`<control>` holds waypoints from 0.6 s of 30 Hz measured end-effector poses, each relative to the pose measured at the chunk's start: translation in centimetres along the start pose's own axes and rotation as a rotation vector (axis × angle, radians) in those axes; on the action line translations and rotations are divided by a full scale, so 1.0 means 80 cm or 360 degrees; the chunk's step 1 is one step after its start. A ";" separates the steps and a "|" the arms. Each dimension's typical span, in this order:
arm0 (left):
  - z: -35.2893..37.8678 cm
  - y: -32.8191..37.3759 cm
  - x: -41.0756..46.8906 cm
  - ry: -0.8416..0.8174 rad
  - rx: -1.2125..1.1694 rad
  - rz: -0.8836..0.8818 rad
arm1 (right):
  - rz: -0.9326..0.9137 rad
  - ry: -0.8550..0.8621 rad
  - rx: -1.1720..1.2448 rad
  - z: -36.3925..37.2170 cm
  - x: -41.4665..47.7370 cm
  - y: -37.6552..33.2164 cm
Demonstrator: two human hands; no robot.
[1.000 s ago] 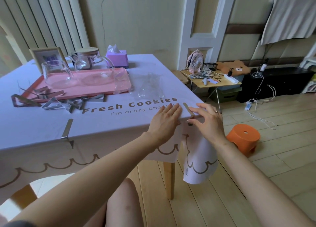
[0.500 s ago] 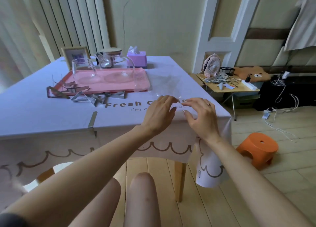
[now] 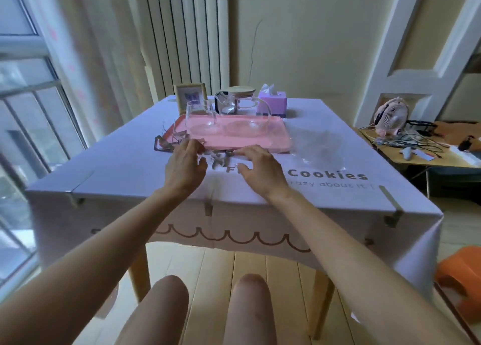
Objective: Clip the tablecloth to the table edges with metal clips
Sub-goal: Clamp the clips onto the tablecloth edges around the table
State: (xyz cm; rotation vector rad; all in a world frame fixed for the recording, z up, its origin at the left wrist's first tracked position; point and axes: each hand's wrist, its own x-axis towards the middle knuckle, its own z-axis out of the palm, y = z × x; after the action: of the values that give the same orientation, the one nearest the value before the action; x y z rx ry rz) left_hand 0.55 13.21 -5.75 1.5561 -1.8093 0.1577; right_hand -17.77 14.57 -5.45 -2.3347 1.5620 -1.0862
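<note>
Reaching across the lavender tablecloth (image 3: 125,167), both hands hover over a loose heap of metal clips (image 3: 218,159) lying just in front of the pink tray (image 3: 276,141); the left hand (image 3: 184,168) has its fingers bent down onto the clips at the tray's near corner, and whether it grips one I cannot tell; the right hand (image 3: 260,171) is spread, fingers loosely curved, thumb apart, nothing seen in its hold. Brown print on the cloth reads "Cookies", with smaller "azy about it !" beneath; the hands cover the rest, bar an "F". Three clips already sit on the near table edge: left clip (image 3: 78,192), middle clip (image 3: 208,207), right clip (image 3: 390,201). Glass cups stand on the tray; behind it are a lidded glass jug (image 3: 235,101), a purple tissue box (image 3: 273,105) and a picture frame (image 3: 190,95).
</note>
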 end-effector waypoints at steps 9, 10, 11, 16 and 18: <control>0.005 -0.061 0.030 -0.0434 0.0286 -0.0004 | 0.0394 -0.0329 -0.0422 0.030 0.054 0.010; 0.006 -0.063 0.032 -0.0457 0.0290 0.0016 | 0.0408 -0.0297 -0.0430 0.031 0.056 0.010; 0.007 -0.063 0.034 -0.0469 0.0295 0.0034 | 0.0419 -0.0252 -0.0438 0.032 0.057 0.010; 0.003 -0.070 0.040 -0.0374 0.0285 0.0167 | 0.0334 0.0075 -0.0273 0.035 0.061 -0.003; -0.001 -0.079 0.037 -0.0276 0.0256 0.0238 | 0.0303 0.0048 -0.0213 0.039 0.062 -0.012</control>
State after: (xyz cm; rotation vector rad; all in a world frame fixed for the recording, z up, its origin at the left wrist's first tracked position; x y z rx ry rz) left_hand 6.24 9.20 -6.20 1.5848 -2.0949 0.2513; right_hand -14.06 9.91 -4.86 -2.2009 1.8772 -1.0064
